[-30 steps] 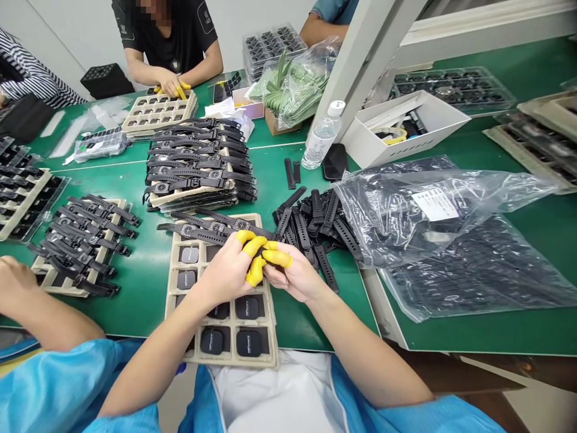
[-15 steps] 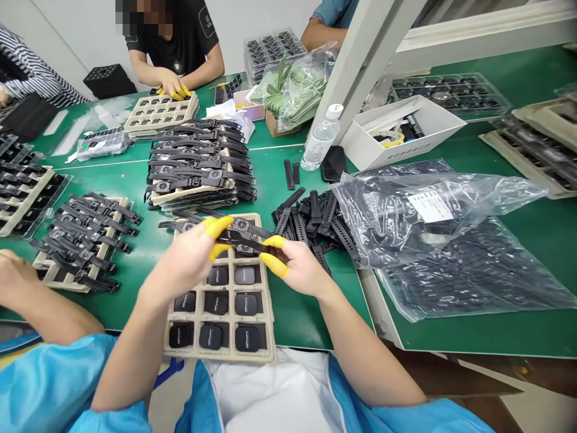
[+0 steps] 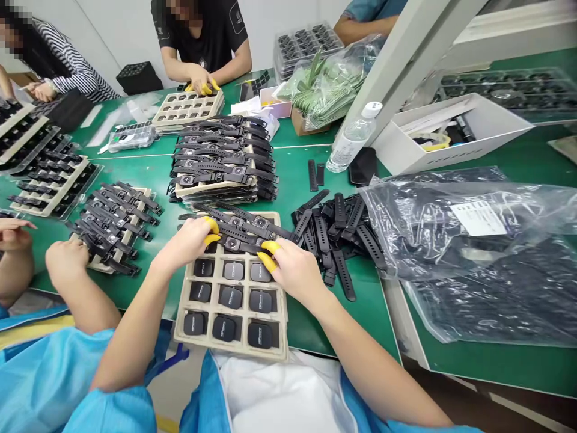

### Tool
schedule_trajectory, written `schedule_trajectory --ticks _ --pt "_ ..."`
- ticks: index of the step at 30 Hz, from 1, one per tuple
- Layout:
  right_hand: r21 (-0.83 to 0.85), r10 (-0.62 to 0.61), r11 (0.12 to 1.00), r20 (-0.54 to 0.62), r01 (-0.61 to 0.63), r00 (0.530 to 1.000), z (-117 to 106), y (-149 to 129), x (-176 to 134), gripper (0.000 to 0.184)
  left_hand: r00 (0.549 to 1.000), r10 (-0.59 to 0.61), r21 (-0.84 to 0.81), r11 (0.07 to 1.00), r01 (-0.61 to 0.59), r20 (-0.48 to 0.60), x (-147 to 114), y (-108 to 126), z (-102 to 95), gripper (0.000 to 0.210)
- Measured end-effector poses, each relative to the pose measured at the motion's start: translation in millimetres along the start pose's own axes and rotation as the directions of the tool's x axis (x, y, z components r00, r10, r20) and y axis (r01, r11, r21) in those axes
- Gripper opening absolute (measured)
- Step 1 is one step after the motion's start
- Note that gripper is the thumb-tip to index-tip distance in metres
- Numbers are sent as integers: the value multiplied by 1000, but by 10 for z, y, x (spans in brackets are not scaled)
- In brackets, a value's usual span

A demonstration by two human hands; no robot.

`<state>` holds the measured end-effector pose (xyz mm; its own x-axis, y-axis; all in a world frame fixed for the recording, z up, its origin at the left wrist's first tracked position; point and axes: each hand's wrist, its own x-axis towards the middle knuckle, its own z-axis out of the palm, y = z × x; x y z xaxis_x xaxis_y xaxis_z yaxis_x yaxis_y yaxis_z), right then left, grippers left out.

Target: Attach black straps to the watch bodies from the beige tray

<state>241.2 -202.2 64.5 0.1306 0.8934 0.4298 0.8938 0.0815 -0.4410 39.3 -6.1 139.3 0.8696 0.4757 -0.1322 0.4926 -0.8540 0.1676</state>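
A smartwatch (image 3: 232, 244) with black straps lies back side up over the upper part of a beige compartment tray (image 3: 280, 325). Thumb and finger of my left hand (image 3: 192, 240), both in yellow finger cots, pinch its left strap. My right hand (image 3: 295, 264), also in yellow cots, pinches the strap at the other end. Other strapped watches (image 3: 260, 222) lie just behind it across the far rows. In the nearer compartments sit several dark square watch bodies (image 3: 233, 296) without straps. A pile of loose black straps (image 3: 322, 225) is right of the tray.
Behind the tray stands a stack of trays with strapped watches (image 3: 220, 156). A clear bag of straps (image 3: 478, 240), a water bottle (image 3: 354, 138), a phone (image 3: 363, 166) and a white box (image 3: 451, 135) are at right. A co-worker's hand (image 3: 67, 261) is at left beside another watch tray (image 3: 118, 225).
The watch has come down onto the tray's far rows and now shows its back with the sensor. My left hand has shifted toward the strap's end. The camera view has swung left.
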Motion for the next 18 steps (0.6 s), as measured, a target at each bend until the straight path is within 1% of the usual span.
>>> schedule_trajectory --ticks 1,2,4,5,6,8,9,11,13,15,18 --pt "5 4 1000 -7 -4 1000 -34 24 11 22 997 -4 6 1000 4 -78 -5 -18 71 6" --pt "17 17 1000 -23 -17 1000 -75 63 29 23 987 -19 17 1000 22 -159 -22 -35 132 4" --pt "32 76 997 -96 -73 992 -167 200 77 23 953 -66 45 996 83 -296 -91 -62 214 17" --pt "22 126 992 -151 -124 981 -211 297 104 23 941 -84 55 993 108 -328 -142 -69 230 20" --pt "-5 182 982 -211 -187 960 -249 411 129 24 939 -96 65 990 124 -331 -203 -71 232 20" --pt "-91 285 942 -295 -323 912 -299 660 166 29 963 -90 104 987 120 -254 -330 -57 199 19" --pt "-139 328 913 -307 -383 893 -308 781 177 32 977 -81 139 984 110 -199 -387 -41 173 18" --pt "-220 404 856 -280 -468 871 -292 978 191 34 992 -73 234 967 96 -105 -460 1 119 19" --pt "-259 452 824 -235 -503 861 -250 1097 198 33 997 -66 314 947 74 -36 -470 48 73 22" --pt "-262 468 818 -216 -512 857 -204 1148 203 30 998 -55 354 934 48 8 -430 95 40 23" --pt "-224 445 840 -237 -494 864 -170 1175 193 26 997 -70 378 924 56 22 -345 167 13 22"
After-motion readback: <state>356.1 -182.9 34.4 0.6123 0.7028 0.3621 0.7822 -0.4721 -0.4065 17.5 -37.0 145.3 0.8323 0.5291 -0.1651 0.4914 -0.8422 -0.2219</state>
